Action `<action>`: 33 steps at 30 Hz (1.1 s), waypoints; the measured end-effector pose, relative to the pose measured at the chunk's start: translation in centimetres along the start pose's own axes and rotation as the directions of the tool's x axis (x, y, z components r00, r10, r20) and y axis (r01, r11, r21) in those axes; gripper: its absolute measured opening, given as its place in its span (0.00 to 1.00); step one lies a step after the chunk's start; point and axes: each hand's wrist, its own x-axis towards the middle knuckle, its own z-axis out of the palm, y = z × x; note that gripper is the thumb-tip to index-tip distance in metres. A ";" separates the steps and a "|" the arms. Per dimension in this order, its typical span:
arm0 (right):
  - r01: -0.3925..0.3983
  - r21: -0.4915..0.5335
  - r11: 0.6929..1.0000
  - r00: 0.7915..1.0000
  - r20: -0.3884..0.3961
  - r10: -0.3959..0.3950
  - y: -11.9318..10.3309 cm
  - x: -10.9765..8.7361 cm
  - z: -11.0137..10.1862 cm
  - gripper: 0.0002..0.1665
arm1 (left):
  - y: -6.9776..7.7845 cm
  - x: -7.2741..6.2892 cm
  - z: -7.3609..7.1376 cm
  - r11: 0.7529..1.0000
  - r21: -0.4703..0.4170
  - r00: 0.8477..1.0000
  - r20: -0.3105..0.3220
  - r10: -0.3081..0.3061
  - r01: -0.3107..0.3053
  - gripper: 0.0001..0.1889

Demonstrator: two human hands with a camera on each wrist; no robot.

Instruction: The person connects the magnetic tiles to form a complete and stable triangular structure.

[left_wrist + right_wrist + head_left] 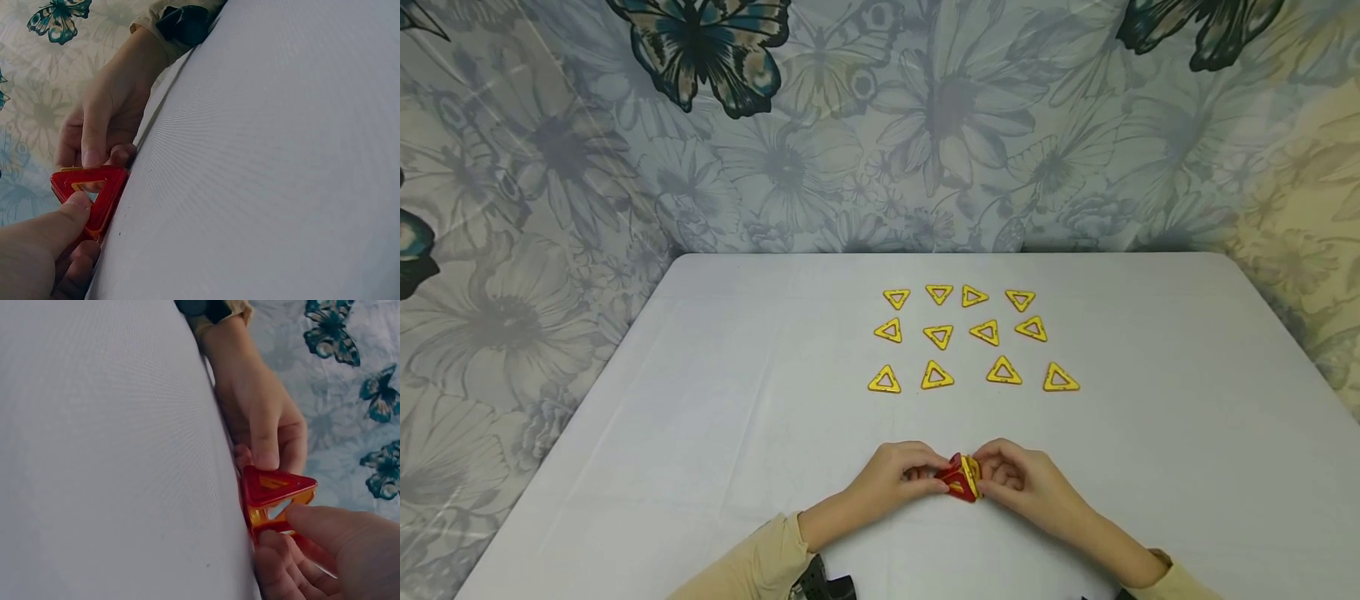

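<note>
Near the front of the table, a small block of joined red triangle tiles (956, 481) sits between both hands, with a yellow triangle tile (970, 477) on its right side. My left hand (887, 479) pinches the red part from the left. In the left wrist view, the left thumb presses on the face of a red triangle (111, 201) with an open middle. My right hand (1028, 487) holds the yellow tile between thumb and fingers. The right wrist view shows the yellow-orange tile standing under a red triangular face (275, 485); fingers cover part of it.
Beyond the hands, several yellow triangle tiles (937, 377) lie flat and spaced apart in three rows. The white tabletop (760, 350) meets a floral and butterfly cloth (820, 192) at the back and left. Dark wrist devices (827, 581) sit at the sleeves.
</note>
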 end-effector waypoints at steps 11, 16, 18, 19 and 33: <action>0.038 0.072 0.997 0.998 0.038 -0.040 0.1 0.0 0.3 0.15 | 0.2 0.1 0.0 0.996 0.047 0.997 -0.009 0.078 -0.077 0.10; 0.050 0.104 0.993 0.998 0.038 -0.055 0.1 0.0 0.6 0.17 | 0.6 0.2 0.0 0.997 0.042 0.997 -0.017 0.069 -0.068 0.10; 0.042 0.127 0.991 0.998 0.043 -0.048 0.0 -0.1 0.7 0.17 | 1.4 0.2 -0.2 0.997 0.031 0.997 -0.018 0.069 -0.068 0.10; 0.037 0.145 0.989 0.998 0.049 -0.045 0.0 -0.1 0.7 0.18 | 1.8 0.3 -0.4 0.997 0.026 0.997 -0.017 0.071 -0.070 0.10; 0.017 0.319 0.947 0.990 0.129 -0.061 0.3 0.0 0.8 0.19 | 3.1 0.3 -0.8 0.998 0.030 0.998 -0.003 0.058 -0.058 0.10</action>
